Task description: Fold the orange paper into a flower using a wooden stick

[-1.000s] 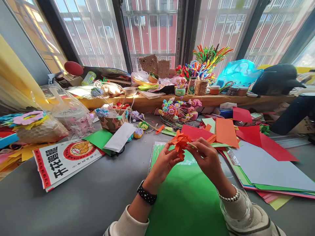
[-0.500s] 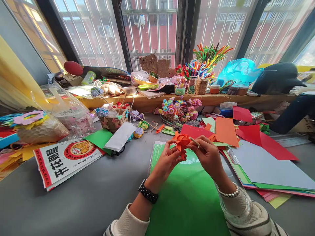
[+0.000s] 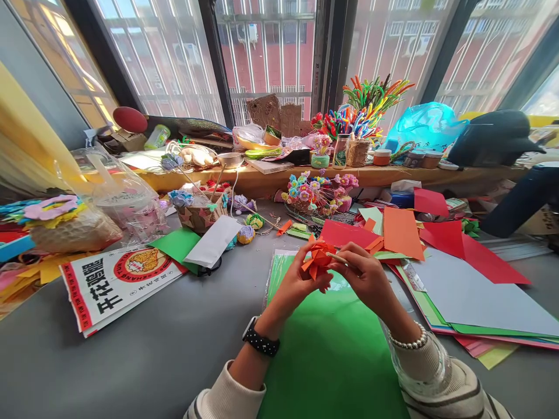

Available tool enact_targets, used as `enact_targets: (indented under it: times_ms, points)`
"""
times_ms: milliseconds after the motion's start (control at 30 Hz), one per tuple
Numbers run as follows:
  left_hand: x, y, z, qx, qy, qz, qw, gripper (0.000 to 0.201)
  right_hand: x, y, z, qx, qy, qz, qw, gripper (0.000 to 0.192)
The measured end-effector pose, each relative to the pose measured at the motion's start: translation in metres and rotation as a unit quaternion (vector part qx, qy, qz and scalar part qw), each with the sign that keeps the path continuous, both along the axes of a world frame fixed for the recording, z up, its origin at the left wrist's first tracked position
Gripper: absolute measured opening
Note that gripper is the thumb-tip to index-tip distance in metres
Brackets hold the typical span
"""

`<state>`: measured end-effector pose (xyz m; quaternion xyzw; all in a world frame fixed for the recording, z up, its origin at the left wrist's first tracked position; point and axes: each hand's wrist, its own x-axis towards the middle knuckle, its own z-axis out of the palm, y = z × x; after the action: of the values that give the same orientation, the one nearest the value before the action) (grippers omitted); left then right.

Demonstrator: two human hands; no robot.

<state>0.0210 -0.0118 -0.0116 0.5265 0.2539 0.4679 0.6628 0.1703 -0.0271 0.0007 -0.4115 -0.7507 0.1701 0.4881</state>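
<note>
An orange paper flower [image 3: 318,259] is pinched in my left hand [image 3: 293,285], its folded petals pointing several ways. My right hand [image 3: 363,274] grips a thin pale stick [image 3: 335,256], whose tip meets the flower's right side. What the stick is exactly, I cannot make out. Both hands are raised over a green sheet [image 3: 332,355] in clear plastic on the grey table [image 3: 183,361]. Fingers cover part of the flower's underside.
Stacked coloured paper [image 3: 489,297] lies to the right, with an orange sheet [image 3: 402,234] beyond my right hand. On the left are a printed paper bag [image 3: 122,285] and a white strip [image 3: 217,241]. Small craft flowers [image 3: 321,193] and a crowded sill [image 3: 262,180] stand behind.
The flower has turned in my left hand and moved slightly left. My right hand has shifted a little left and down, still holding the stick against the flower.
</note>
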Motion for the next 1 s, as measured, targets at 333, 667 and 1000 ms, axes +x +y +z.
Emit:
enact_targets:
  times_ms: [333,667,1000]
  points:
    - [0.002,-0.001,-0.003,-0.020,-0.010,0.016,1.000,0.057,-0.007,0.000,-0.004,0.017,-0.024,-0.071,0.997,0.013]
    - [0.005,-0.006,0.000,-0.018,-0.029,0.048,0.998,0.055,-0.011,-0.002,-0.005,0.026,-0.009,-0.103,0.994,0.014]
    - [0.005,0.000,-0.007,-0.016,-0.029,0.039,0.999,0.055,-0.018,0.000,-0.011,0.053,-0.027,-0.153,0.986,0.016]
